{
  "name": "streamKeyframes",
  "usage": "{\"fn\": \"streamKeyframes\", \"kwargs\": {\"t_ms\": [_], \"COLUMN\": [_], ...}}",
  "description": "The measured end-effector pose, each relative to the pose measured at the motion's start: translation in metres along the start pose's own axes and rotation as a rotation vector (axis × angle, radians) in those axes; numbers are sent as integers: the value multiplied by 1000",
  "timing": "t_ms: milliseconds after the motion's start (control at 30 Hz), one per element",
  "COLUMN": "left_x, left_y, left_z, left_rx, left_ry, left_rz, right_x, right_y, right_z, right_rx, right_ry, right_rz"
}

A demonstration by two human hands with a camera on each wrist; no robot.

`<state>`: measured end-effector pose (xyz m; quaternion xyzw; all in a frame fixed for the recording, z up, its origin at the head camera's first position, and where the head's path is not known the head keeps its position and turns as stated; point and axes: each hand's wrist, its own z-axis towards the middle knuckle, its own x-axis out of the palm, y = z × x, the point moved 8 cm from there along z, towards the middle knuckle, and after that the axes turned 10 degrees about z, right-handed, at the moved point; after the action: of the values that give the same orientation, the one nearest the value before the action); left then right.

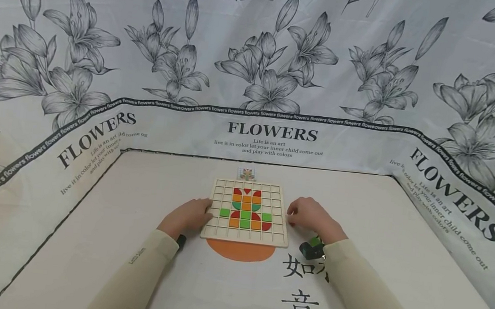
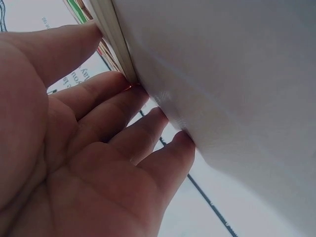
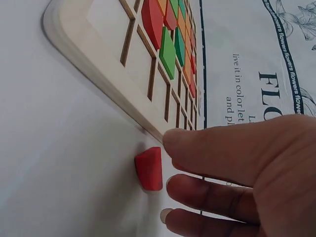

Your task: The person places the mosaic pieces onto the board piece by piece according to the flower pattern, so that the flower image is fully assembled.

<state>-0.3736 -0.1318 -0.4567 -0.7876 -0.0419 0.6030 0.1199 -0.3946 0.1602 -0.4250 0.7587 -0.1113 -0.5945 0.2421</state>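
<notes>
A square wooden grid board [image 1: 282,193] lies on the table, with red, orange and green tiles [image 1: 245,216] set in its middle cells. My left hand [image 1: 187,216] rests at the board's left edge; in the left wrist view its thumb and fingertips touch the side of the board. Just off the right edge is my right hand [image 1: 311,217], its fingers loosely bent. By those fingertips, in the right wrist view, a small red tile [image 3: 149,169] lies on the table beside the board, apart from the fingers.
Behind the board lies a small pattern card [image 1: 246,174]. Next to my right wrist is a dark object [image 1: 310,250] with green pieces [image 1: 316,241], partly hidden by the sleeve. Flower-printed cloth [image 1: 271,142] rises at the back and sides.
</notes>
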Motion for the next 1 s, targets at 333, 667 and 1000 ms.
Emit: {"fn": "streamKeyframes", "kwargs": {"t_ms": [333,667,1000], "left_x": [0,2,3], "left_y": [0,1,2], "left_z": [1,2,4], "left_rx": [6,9,8], "left_ry": [-2,-3,-5], "left_rz": [13,4,1], "right_x": [0,2,1], "right_y": [-7,-12,-16], "right_z": [-2,0,3], "right_rx": [24,4,12], "right_ry": [35,25,-7], "right_rz": [-12,-36,-27]}}
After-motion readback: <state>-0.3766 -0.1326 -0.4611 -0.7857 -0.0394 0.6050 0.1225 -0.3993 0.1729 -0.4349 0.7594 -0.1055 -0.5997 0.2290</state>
